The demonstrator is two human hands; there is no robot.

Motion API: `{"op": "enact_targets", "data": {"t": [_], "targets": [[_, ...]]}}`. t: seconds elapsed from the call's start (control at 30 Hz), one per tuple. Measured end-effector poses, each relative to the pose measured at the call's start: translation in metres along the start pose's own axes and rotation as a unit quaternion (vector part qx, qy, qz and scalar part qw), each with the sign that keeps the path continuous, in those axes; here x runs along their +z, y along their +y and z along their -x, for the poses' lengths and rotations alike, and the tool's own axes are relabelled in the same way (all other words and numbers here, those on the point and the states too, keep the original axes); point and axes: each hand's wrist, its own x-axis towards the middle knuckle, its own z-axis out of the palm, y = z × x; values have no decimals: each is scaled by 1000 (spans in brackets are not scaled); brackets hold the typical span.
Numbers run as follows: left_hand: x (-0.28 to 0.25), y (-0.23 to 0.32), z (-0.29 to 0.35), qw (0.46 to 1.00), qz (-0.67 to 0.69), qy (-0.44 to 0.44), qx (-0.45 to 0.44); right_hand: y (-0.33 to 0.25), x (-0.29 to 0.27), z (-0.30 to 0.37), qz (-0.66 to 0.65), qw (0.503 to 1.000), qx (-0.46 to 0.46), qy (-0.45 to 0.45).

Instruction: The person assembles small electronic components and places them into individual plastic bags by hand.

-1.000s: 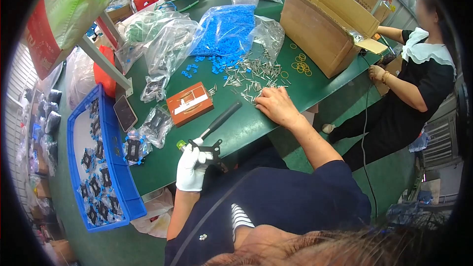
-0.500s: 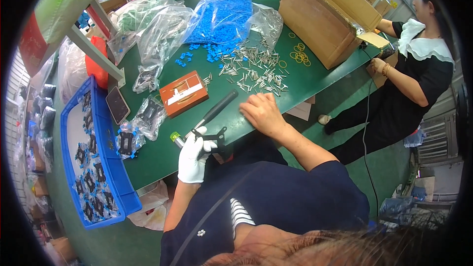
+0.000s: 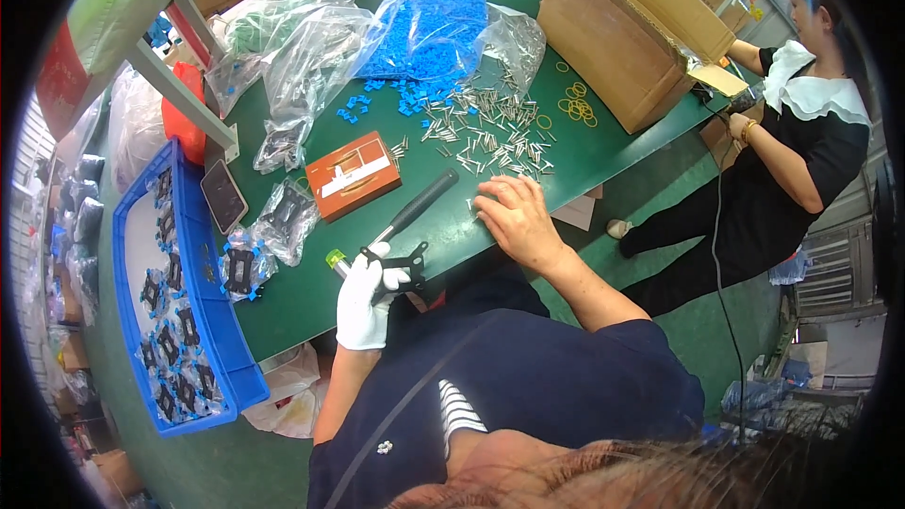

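Jutting right from the left hand's [image 3: 362, 309] grasping fingers is a black bracket [image 3: 408, 267], the right hand's [image 3: 520, 222] grip unclear

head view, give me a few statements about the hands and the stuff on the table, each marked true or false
1. The white-gloved left hand holds a flat black bracket. True.
2. The right hand wears a white glove too. False: it is bare.
3. An open brown cardboard box stands right of the clear plastic bag of blue pieces. True.
4. The loose slender silver metal fasteners lie in the rectangular blue plastic bin. False: they are scattered on the green table.
5. The hammer with a black grip lies right of the bin. True.
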Motion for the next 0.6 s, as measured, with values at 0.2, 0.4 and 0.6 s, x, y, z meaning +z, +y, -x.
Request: {"op": "enact_targets", "data": {"t": [0.2,0.4,0.6], "targets": [[1,2,7,1000,0,21,-11,11,-10,17,-19,997,-24,-68],[9,5,4,992,110,3,-63,18,4,45,-37,996,-83,-15],[20,9,3,997,-26,-13,-78,3,1,38,-83,991,-62,86]]}}
